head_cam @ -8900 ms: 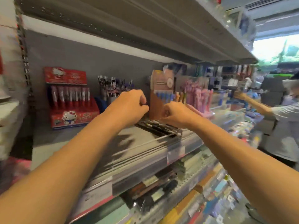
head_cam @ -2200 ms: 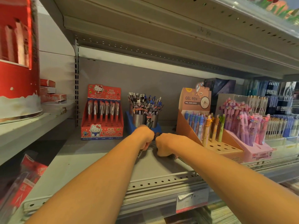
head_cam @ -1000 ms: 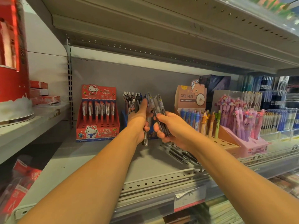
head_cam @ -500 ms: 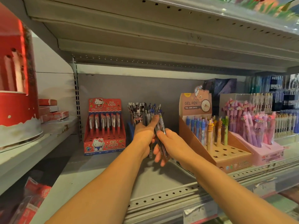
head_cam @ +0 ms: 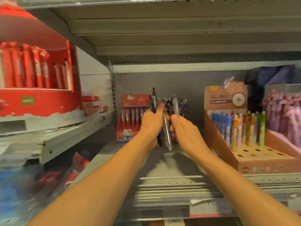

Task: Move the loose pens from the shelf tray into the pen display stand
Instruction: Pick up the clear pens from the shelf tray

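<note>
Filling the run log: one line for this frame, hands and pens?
left hand: holds dark pens | right hand: holds clear pens | both raised before pen stand | insertion: not yet

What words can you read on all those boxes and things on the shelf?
"GEL PEN": on the brown pen box, blurry but readable.
Smaller line under it: too blurred to read.
Red cat box: writing too small to read.
Green label on the big red stand: too blurred.
Price tag on the shelf edge: blurred, unreadable.
</note>
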`<state>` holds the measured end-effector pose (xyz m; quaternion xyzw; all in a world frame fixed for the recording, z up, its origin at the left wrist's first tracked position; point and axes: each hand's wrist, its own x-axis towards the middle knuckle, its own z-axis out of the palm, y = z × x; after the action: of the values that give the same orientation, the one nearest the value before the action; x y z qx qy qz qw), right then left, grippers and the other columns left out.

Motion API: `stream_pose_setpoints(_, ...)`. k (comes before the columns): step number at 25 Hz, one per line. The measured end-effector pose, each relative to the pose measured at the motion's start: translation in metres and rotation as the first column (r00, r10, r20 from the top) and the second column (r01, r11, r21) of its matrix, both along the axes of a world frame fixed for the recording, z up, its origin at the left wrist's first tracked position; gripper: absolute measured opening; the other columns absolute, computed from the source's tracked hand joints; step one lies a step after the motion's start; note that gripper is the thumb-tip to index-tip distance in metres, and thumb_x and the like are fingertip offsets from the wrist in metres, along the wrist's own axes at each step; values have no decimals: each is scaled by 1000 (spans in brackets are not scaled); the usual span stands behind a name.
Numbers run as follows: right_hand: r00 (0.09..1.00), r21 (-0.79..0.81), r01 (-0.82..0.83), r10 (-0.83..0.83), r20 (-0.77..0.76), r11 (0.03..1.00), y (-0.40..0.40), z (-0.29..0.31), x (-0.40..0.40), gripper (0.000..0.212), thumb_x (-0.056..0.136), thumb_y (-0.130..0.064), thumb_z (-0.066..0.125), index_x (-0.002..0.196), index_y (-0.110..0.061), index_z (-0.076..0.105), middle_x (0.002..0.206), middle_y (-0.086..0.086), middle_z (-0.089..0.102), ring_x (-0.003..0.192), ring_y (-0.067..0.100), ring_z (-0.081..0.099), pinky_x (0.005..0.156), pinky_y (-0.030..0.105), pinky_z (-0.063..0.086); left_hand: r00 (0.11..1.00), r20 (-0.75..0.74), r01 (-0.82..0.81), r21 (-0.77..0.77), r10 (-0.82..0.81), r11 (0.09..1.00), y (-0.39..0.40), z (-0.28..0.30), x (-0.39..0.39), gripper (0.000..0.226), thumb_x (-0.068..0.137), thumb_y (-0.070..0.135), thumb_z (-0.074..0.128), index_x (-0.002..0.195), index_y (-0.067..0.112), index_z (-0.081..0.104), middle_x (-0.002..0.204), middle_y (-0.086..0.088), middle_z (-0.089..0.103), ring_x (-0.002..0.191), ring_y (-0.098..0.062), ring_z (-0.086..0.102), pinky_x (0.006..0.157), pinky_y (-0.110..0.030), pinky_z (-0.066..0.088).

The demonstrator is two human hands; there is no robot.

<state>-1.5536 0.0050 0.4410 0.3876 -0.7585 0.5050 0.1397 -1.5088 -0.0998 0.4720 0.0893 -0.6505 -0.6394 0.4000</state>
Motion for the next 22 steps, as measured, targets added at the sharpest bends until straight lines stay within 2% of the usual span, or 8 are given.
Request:
stream_pose_setpoints(1,999,-52,-39,41,31,998,0,2,3,39,105,-40,35,75,-22,52,72,4,63,69,24,59,71,43,47,999,-16,-30,-20,29,999,-4,1,11,34,103,38,51,90,9,64,56,5,64,50,-7,62,48,-17,47)
stream_pose_setpoints(3,991,-124,-112,120,58,986,-4,8,14,32,105,-34,42,78,-19,50,63,0,57,58,18,51,63,40,43,998,-34,-59,-65,57,996,-12,1,36,35,104,37,50,97,6,64,61,1,64,50,-9,61,48,-19,49)
stream_pose_setpoints(6,983,-187,-178,183,10,966,-18,21,48,29,104,-40,46,80,-23,45,65,-5,48,55,11,41,57,32,34,986,-73,-162,-170,152,972,-25,3,81,34,103,40,49,99,9,63,61,4,61,47,-8,57,49,-20,49)
stream_pose_setpoints(9,941,-257,-325,338,6,910,-43,41,105,27,103,-47,43,85,-29,48,62,-11,47,54,6,39,55,30,31,958,-201,-238,-168,203,957,-41,16,139,32,102,41,51,92,11,61,54,9,55,45,-8,51,49,-23,45)
stream_pose_setpoints(12,860,-304,-496,509,-40,814,-88,62,187,18,104,-35,44,89,-27,48,60,-12,52,49,4,42,48,24,33,905,-322,-351,-194,278,916,-73,34,225,33,102,38,52,81,15,59,51,8,52,42,-9,48,45,-24,40)
stream_pose_setpoints(15,760,-342,-636,638,-122,692,-146,76,287,15,104,-24,49,90,-21,53,62,-12,58,51,1,50,47,19,41,874,-350,-436,-254,338,864,-122,36,331,40,103,37,52,69,16,56,47,8,53,39,-7,51,44,-19,42)
stream_pose_setpoints(18,709,-362,-691,686,-166,626,-214,83,387,16,101,-20,57,86,-23,60,65,-19,58,58,-7,48,58,11,38,884,-324,-402,-163,336,901,-181,36,438,30,105,30,50,81,12,58,51,6,54,39,-8,51,42,-19,44)
stream_pose_setpoints(22,631,-309,-761,762,-145,571,-306,83,502,15,102,-19,58,87,-20,60,69,-11,53,56,-4,43,56,13,35,861,-272,-476,-137,429,869,-260,29,566,25,106,28,47,87,12,54,55,2,54,37,-11,47,39,-19,39)
